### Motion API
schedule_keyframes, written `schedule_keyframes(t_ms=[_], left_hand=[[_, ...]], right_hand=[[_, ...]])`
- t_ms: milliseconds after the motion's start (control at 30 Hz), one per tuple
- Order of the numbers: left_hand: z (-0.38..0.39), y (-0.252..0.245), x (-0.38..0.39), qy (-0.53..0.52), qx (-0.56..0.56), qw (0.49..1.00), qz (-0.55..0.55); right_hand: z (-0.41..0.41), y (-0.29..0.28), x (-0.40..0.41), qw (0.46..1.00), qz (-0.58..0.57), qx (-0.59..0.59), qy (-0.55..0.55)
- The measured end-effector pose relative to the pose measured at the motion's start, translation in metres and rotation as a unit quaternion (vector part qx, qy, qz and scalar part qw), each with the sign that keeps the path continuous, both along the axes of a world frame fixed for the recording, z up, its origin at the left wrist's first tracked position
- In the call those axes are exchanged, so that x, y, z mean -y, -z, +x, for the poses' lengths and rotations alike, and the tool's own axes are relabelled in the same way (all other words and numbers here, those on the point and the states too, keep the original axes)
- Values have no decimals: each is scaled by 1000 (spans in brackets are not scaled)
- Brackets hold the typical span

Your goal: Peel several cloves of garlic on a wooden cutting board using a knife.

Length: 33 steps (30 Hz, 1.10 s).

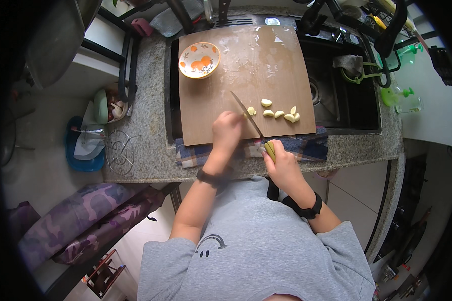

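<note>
My right hand (pixel 282 161) is closed round the green handle of a kitchen knife (pixel 249 118), whose blade points up and left over a wooden cutting board (pixel 226 94). At the left of the blade is my left hand (pixel 228 126), blurred, its fingers curled near the edge; whether it holds anything is hidden. Small cut garlic pieces (pixel 251 111) lie against the blade's right side. Further right on the board are several peeled garlic cloves (pixel 268 113). A bowl with an orange fruit pattern (pixel 199 69) stands at the board's upper left, with nothing visible inside.
The board lies across a black sink (pixel 331 109), over a folded plaid cloth (pixel 309 148). Left on the granite counter (pixel 150 124) are a wire rack (pixel 120 152), a blue tray (pixel 84 163) and a bowl with unpeeled garlic (pixel 116 111). A black metal rack rises behind.
</note>
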<state>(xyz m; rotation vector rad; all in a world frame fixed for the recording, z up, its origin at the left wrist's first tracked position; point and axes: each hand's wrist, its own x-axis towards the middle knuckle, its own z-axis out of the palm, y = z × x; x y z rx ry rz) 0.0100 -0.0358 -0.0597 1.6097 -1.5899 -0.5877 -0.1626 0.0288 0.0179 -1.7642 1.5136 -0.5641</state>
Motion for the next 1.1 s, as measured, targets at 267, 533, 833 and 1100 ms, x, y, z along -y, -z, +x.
schedule_keyframes(t_ms=[267,533,833,1100], left_hand=[[-1,-7,2,2,-26,999,22],[-2,-7,3,4,-22,1000,14],[-2,-5,4,7,-14,1000,-12],[-1,-5,4,11,-5,1000,-19]], right_hand=[[0,-2,0,1000,-1,-2,-1],[0,-2,-1,1000,3,-4,-2],[-1,-4,1,1000,20,-17,-6],[-2,-7,3,999,36,-18,-13]])
